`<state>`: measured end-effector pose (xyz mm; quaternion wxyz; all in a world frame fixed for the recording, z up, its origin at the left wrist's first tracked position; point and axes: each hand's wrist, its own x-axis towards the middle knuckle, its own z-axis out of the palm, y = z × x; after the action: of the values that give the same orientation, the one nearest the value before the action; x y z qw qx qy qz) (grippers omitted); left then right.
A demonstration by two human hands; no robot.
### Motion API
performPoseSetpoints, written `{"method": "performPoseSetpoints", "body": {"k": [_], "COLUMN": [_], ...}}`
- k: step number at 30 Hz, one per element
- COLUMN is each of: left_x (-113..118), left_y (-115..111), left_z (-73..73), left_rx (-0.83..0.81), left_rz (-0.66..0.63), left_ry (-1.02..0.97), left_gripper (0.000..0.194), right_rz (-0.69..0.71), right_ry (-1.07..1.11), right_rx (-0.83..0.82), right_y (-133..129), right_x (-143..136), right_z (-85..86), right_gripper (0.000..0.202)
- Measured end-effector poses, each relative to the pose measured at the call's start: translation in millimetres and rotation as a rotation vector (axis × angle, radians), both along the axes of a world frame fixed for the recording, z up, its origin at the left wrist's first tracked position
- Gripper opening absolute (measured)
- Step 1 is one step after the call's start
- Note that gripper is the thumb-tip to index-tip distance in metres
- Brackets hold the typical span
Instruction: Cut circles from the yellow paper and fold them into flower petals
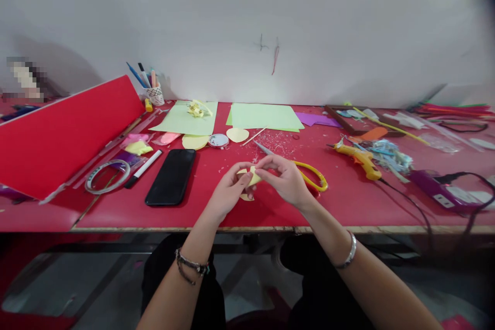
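Observation:
A small pale yellow paper piece point(254, 177) is held between both hands above the red table. My left hand point(231, 189) is closed on its left side, thumb on top. My right hand point(284, 178) pinches its upper right edge. Another yellow scrap point(246, 197) shows on the table just below my left fingers. Scissors with yellow handles point(323, 179) lie partly behind my right hand, blades pointing up and left. Beyond the hands are a cream paper disc point(237, 135), a thin stick point(255, 136) and a small round lid point(218, 140).
A black phone point(170, 177), white marker point(144, 169) and tape roll point(107, 176) lie left. A yellow glue gun point(358, 160) with a cord and a purple power strip point(444, 192) are right. Green sheets point(266, 116) lie behind; a red board point(69, 134) leans at left.

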<state>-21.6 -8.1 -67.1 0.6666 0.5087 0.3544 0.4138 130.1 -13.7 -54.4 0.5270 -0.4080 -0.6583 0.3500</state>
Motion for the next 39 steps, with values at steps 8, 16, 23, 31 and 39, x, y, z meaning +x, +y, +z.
{"method": "performPoseSetpoints", "body": {"k": [8,16,23,31,39], "left_x": [-1.5,-5.5,-3.2,2.7,4.6], "left_y": [3.1,8.9,4.6,1.9,1.5], "left_z": [1.2,-1.8,-2.1,-3.8,-2.5], "left_rx": [0.087,0.158,0.296,0.396,0.357], "left_rz": [0.034,0.076,0.112,0.207,0.197], "left_ry": [0.057,0.106,0.117,0.232,0.151], "left_gripper": [0.032,0.029,0.029,0.014,0.016], "right_rz": [-0.012,-0.043,-0.130,-0.202,-0.175], "right_ry": [-0.024,-0.080,-0.069,-0.041,0.005], "right_rx": [0.022,0.068,0.079,0.082,0.055], "right_y": [11.2,16.7,16.4,15.0,11.3], "right_x": [-4.0,-14.3,-11.8,-11.3,-10.4], "right_z": [0.7,3.9,5.2,1.0,1.5], "right_gripper": [0.010,0.001,0.003,0.003,0.003]}}
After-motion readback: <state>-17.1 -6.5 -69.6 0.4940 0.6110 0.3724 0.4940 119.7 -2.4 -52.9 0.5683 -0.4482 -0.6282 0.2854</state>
